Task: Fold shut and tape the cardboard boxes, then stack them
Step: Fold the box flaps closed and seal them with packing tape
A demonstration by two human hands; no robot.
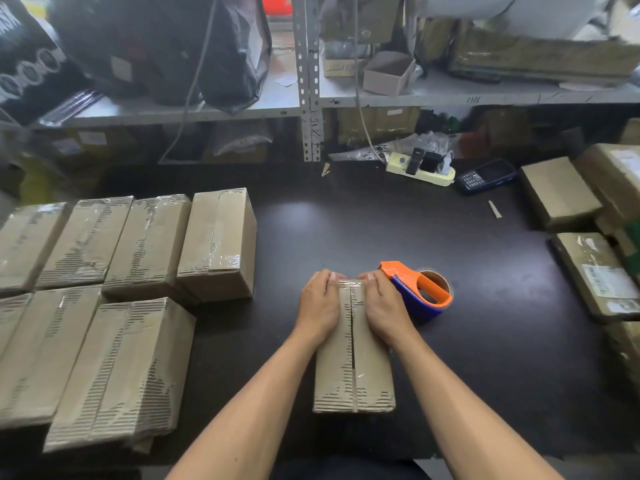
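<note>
A narrow cardboard box lies lengthwise on the black table in front of me, its top flaps meeting along a middle seam. My left hand lies flat on the left flap and my right hand on the right flap, fingers reaching over the far end where a strip of clear tape shows. An orange and blue tape dispenser stands just right of my right hand. Several taped boxes sit in rows at the left.
More cardboard parcels are piled along the right edge. A power strip and a dark phone lie at the back of the table. Metal shelving with bags and boxes rises behind.
</note>
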